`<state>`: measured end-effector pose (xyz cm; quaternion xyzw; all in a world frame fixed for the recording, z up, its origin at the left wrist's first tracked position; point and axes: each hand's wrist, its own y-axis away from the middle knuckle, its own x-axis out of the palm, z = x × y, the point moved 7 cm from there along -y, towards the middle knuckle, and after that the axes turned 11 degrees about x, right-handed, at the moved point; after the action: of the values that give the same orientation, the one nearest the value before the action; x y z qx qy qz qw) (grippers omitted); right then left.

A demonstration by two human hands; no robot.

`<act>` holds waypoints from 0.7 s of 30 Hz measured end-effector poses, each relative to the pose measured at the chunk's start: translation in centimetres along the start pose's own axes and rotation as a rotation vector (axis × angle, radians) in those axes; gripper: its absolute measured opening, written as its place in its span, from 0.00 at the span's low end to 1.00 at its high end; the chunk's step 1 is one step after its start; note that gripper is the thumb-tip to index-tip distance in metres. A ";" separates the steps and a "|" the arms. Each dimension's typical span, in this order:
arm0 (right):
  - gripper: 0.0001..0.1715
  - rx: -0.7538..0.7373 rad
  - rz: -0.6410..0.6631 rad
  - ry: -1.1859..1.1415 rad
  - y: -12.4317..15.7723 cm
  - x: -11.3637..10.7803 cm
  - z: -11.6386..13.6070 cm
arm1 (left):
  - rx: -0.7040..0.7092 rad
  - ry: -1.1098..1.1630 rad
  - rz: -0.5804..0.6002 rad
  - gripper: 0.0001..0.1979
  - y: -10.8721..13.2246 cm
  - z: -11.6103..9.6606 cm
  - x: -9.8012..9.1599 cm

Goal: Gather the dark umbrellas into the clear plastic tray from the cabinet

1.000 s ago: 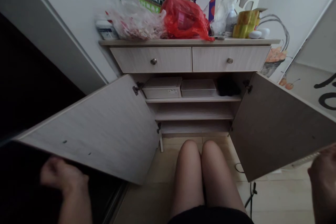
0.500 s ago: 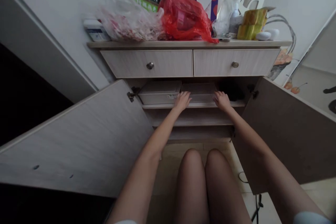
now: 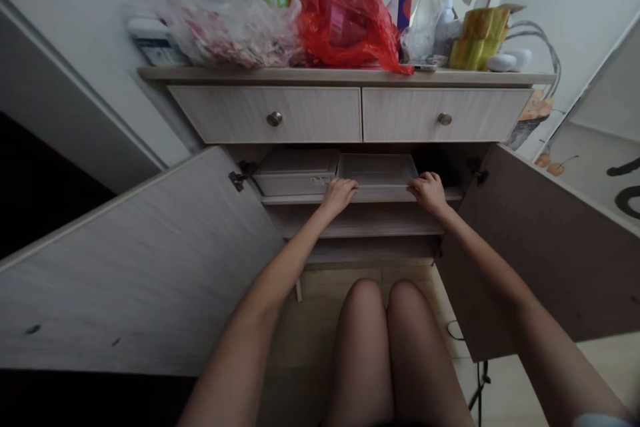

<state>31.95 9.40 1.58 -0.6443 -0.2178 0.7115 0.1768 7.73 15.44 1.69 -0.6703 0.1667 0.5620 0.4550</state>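
bin [image 3: 383, 194] fr. corners behind fingers [image 3: 346, 187], box-lbl [image 3: 320, 180] illeg.

the pale wall [image 3: 95, 7] and floor [image 3: 310, 340] look dim.

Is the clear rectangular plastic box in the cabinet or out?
Mostly in: the box lies on the upper shelf, below the pale drawers; any front overhang: cannot tell.

Bare hands [image 3: 340, 195], bare forearms [image 3: 280, 270], bare knees [image 3: 364, 300], pale right sleeve edge [image 3: 599, 420]
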 end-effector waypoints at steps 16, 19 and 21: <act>0.12 -0.066 0.145 -0.203 25.8 -4.0 4.7 | 0.037 0.232 -0.063 0.16 22.3 -17.0 1.8; 0.12 -0.069 0.167 -0.208 26.8 -3.5 5.1 | -0.044 0.365 -0.063 0.15 23.5 -17.1 2.8; 0.12 -0.076 0.173 -0.213 26.9 -3.4 5.2 | -0.100 0.459 -0.089 0.13 23.7 -16.9 3.1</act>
<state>27.90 -15.50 -9.62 -0.5876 -0.2061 0.7796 0.0661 1.43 -9.75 -11.89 -0.8089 0.2079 0.3818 0.3959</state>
